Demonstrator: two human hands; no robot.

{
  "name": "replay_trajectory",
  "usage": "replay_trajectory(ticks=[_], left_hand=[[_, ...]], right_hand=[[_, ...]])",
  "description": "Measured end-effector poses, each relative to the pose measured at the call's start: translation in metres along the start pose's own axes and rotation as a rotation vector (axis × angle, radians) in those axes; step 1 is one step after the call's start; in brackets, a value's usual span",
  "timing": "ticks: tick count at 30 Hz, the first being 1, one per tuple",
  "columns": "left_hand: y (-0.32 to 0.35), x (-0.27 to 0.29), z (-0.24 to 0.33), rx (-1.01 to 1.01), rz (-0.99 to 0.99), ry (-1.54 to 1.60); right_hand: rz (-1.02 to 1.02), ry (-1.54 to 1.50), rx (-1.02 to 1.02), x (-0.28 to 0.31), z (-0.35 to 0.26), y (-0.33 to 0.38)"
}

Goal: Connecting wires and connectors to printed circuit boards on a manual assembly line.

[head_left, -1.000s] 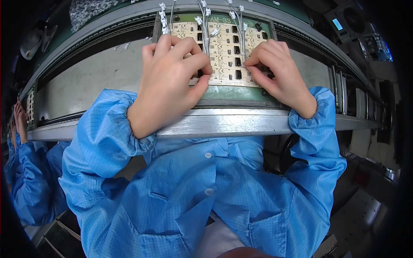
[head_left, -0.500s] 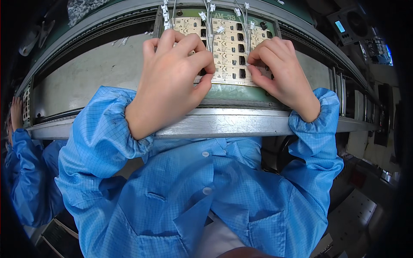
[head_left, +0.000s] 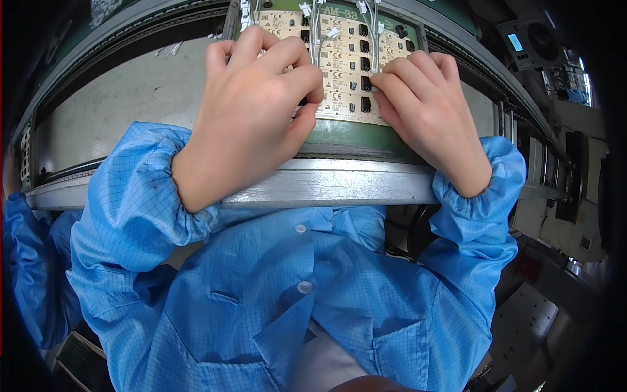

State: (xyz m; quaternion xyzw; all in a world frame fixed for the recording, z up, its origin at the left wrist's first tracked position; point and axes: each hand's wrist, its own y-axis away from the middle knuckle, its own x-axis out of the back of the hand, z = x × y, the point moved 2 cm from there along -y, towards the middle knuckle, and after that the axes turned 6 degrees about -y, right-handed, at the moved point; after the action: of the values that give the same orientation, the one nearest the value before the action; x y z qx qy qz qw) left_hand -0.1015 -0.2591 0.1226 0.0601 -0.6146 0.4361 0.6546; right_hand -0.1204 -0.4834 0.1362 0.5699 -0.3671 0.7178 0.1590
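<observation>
A panel of cream circuit boards with a row of black components lies in a green carrier. Thin grey wires with white connectors stand up along the boards' far part. My left hand covers the panel's left side, thumb and forefinger drawn together beside a dark part at the near row. Whatever they pinch is hidden. At the panel's right side, my right hand has its fingers bent and closed next to the black component column, close to the wires' lower ends. Its fingertips hide what they hold.
A metal rail runs along the near side of the conveyor track. Small white connectors lie on the grey surface to the left. A device with a lit display stands far right. Another person's blue sleeve shows at the left.
The panel and track sit slightly higher and further left in the picture. My right hand's fingertips have shifted up along the component column and curled more. The left hand keeps its pinch.
</observation>
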Motion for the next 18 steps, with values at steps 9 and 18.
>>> replay_trajectory(ticks=[9,18], left_hand=[[-0.003,0.01,0.003,-0.025,-0.008,-0.048],[0.003,0.004,-0.002,-0.023,-0.023,-0.052]], right_hand=[[0.014,-0.029,-0.051,-0.001,-0.01,-0.005],[-0.004,-0.75,-0.517,-0.002,0.022,0.01]])
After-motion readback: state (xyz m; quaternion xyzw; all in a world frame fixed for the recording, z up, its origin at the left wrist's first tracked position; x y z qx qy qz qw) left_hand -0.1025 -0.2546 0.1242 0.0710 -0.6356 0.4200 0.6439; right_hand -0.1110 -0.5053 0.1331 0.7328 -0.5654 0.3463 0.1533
